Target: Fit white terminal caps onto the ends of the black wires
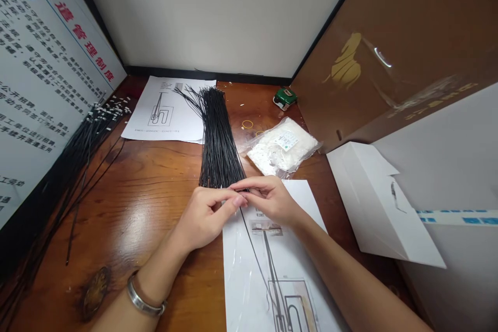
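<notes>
My left hand (212, 215) and my right hand (272, 199) meet at the near end of a thick bundle of black wires (220, 140). Both are closed, with fingertips pinched together. A single thin black wire (249, 233) runs from between the fingers down toward me, over a printed drawing sheet (241, 280). The wire's end at my fingertips is covered by the fingers, so I cannot see whether anything small sits there. Which hand carries more of the wire's hold is not clear, but both touch it.
Beyond my right hand lies a clear bag of white parts (284, 148), near a green tape measure (285, 97) and yellow rubber bands (247, 124). Another drawing sheet (159, 109) is under the bundle's far left. White-tipped black wires (78, 161) lean along the left panel. A white box (377, 202) stands right.
</notes>
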`<state>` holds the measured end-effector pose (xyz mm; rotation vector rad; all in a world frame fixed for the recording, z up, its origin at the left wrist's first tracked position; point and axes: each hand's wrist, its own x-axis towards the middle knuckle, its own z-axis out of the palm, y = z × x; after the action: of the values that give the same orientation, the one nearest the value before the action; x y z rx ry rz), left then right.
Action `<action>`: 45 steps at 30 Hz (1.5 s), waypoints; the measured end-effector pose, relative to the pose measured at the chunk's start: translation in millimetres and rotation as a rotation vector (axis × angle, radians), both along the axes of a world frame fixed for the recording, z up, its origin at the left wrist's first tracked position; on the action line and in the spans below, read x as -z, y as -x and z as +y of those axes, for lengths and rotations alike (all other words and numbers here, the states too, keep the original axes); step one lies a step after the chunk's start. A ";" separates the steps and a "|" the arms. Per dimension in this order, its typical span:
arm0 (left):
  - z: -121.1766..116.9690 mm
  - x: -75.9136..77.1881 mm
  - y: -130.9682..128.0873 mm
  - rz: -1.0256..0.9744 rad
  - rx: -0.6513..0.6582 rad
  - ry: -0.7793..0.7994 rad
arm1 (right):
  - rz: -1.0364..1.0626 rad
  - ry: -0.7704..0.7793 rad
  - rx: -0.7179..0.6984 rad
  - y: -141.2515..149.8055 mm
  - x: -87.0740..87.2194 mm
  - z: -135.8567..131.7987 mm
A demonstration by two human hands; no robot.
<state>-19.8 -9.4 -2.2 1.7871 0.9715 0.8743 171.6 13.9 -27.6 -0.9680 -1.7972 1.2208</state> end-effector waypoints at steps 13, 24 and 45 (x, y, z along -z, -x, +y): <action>-1.7 -6.0 0.1 -0.077 0.051 -0.042 | 0.001 0.040 0.023 1.8 -3.9 -2.5; -2.2 -5.6 -1.4 -0.037 0.068 -0.080 | 0.016 0.050 -0.004 2.1 -7.2 -2.9; -1.8 0.7 -3.8 -0.033 -0.071 -0.011 | 0.051 -0.105 0.091 3.5 -5.5 -4.4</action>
<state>-16.0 -11.2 -2.9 1.7507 1.0162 0.9520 168.1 9.4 -22.0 -0.9395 -1.7403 1.0752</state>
